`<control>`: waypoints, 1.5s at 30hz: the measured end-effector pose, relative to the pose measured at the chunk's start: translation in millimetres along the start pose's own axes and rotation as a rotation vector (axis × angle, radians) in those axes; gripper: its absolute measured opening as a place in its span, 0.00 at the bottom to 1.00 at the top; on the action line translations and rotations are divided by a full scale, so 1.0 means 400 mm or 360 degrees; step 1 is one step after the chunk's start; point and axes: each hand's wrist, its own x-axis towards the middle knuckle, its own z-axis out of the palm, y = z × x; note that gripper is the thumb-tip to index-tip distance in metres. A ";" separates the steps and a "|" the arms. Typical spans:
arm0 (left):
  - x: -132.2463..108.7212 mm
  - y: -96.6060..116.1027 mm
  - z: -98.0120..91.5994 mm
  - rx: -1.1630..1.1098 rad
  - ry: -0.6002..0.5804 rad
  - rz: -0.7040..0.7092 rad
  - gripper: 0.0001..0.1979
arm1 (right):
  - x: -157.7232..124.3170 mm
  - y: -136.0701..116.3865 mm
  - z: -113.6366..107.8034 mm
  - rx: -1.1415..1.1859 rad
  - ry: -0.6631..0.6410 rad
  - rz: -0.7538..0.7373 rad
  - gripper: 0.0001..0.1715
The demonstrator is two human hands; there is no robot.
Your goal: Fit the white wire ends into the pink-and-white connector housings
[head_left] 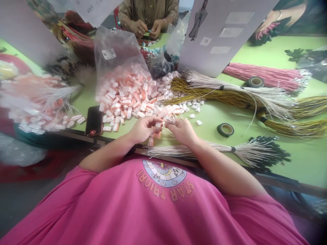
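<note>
Nearest, at the counter's edge, the left hand pinches a small white connector while the right hand grips thin wire ends against it. A wire could slip or bend. Beyond, the connector pile sits close enough to scatter.

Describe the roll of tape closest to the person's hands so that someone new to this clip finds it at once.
Start at the green table and find the right hand at its near edge. Just to the right of that hand a small dark roll of tape lies flat on bare green. The other tape roll sits farther back, against the pink wire bundle; this one touches no wires.
</note>
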 end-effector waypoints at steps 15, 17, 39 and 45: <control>0.006 0.022 0.020 0.0128 -0.0025 -0.0096 0.13 | -0.002 -0.001 -0.003 0.0196 -0.0037 -0.0065 0.12; 0.005 0.025 0.027 0.0167 -0.0012 -0.0132 0.13 | -0.004 -0.002 0.001 0.0102 -0.0001 -0.0081 0.12; 0.023 -0.019 -0.165 0.1721 0.0376 0.0545 0.14 | 0.002 0.011 -0.017 0.0422 0.0064 0.0042 0.11; 0.066 -0.054 -0.194 0.1933 0.0220 0.0664 0.13 | 0.007 0.020 -0.016 0.0465 -0.0080 0.0036 0.10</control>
